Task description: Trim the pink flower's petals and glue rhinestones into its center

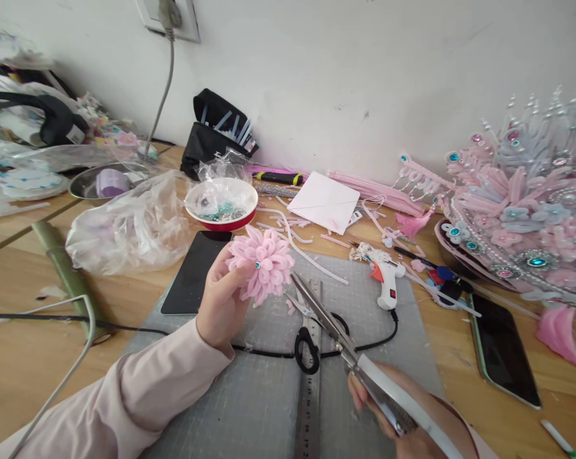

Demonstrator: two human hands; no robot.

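Fluffy pink petals of a chenille flower (262, 264), with a small blue gem at its centre, face up and to the right. My left hand (225, 287) is closed around the flower's left side, thumb on the front petals. In my right hand (393, 408) is a long silver scissor-like tool (329, 325) with a pale handle. Its narrow tip points up-left, close to the flower's right edge; whether they touch I cannot tell. Beneath it, small black-handled scissors (307, 350) lie on a steel ruler (309, 408).
A grey cutting mat (250, 395) carries a black tablet (197, 274) and a white glue gun (388, 284), its cord crossing the mat. Behind stand a red-rimmed bowl (228, 224) and a black pouch (216, 140). A phone (505, 350) and an ornate pink headdress (522, 210) are on the right.
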